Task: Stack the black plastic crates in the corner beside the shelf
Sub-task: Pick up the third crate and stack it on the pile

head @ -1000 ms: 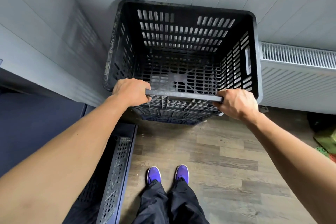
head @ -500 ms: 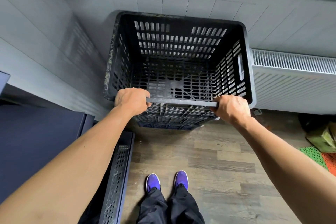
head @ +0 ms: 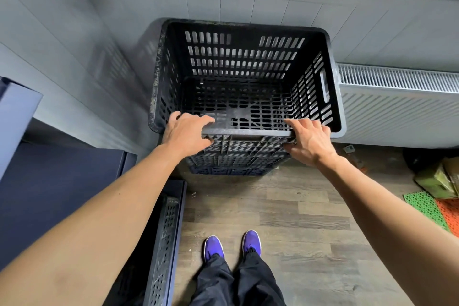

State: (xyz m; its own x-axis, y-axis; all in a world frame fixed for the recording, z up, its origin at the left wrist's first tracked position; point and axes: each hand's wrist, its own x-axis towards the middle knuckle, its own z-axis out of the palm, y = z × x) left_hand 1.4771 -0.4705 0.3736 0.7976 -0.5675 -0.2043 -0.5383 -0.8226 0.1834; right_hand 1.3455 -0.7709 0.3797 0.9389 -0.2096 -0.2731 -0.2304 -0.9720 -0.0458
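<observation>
A black slatted plastic crate (head: 243, 69) stands in the corner against the grey walls, on top of at least one other crate (head: 231, 169) whose lower edge shows beneath it. My left hand (head: 186, 131) lies on the left end of the crate's near rim, fingers stretched over the edge and thumb under it. My right hand (head: 310, 141) sits at the right end of the same rim, fingers spread and loosened. Another black crate (head: 164, 243) stands at the lower left beside the dark blue shelf (head: 49, 194).
A white radiator (head: 397, 107) runs along the wall right of the stack. Green and orange mats (head: 427, 208) and a green box (head: 439, 179) lie at the right edge. My purple shoes (head: 231, 246) stand on the wooden floor (head: 310, 218).
The crate has come down lower against the corner. Both hands, clenched on the near rim before, have loosened with their fingers straightened over it.
</observation>
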